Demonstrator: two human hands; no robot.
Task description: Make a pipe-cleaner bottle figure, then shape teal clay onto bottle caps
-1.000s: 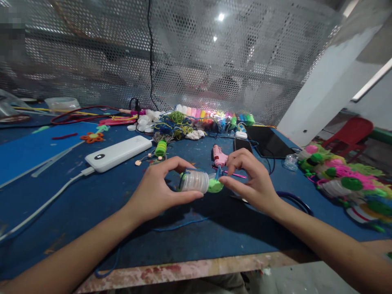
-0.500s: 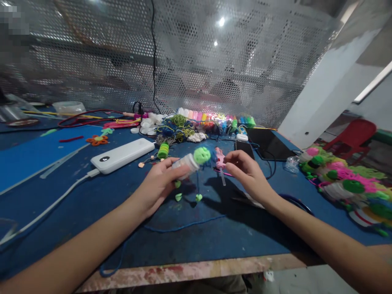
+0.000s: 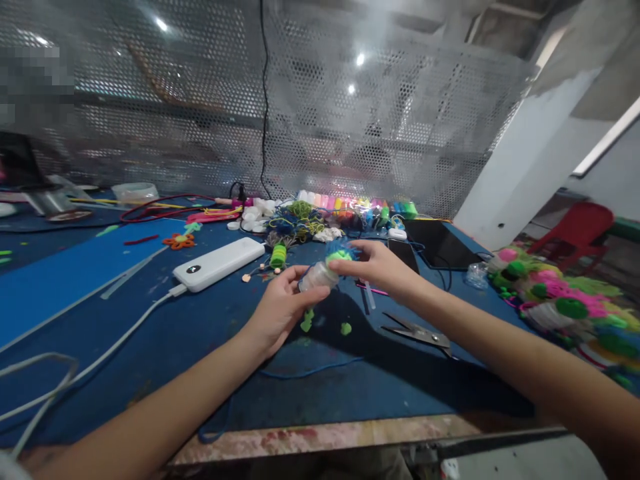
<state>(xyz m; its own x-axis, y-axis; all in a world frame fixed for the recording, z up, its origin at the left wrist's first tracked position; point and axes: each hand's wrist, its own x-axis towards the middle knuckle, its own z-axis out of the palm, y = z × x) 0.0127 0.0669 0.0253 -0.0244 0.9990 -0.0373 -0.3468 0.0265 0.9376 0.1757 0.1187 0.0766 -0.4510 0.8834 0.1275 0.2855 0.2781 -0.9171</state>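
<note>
A small doll-like figure has a whitish wrapped body (image 3: pixel 316 277) and a green head (image 3: pixel 339 256) topped with blue yarn hair. My left hand (image 3: pixel 285 303) is closed around the body. The fingers of my right hand (image 3: pixel 367 261) grip the head at its yarn hair. Under the body hang green pieces (image 3: pixel 307 321), and another green piece (image 3: pixel 346 329) shows to their right. Open scissors (image 3: pixel 420 333) lie on the table beneath my right forearm. A clear stick (image 3: pixel 369 296) lies beside a pink strip.
A white power bank (image 3: pixel 220 263) with a cable lies left. Yarn (image 3: pixel 300 220) and coloured clay packs (image 3: pixel 350 203) sit at the back. A black tablet (image 3: pixel 440 244) is right of a phone. Finished yarn-haired figures (image 3: pixel 555 293) pile up at the right edge.
My right hand has moved from the pink figure to the green head and now grips it. The view has shifted, and the scissors are more exposed.
</note>
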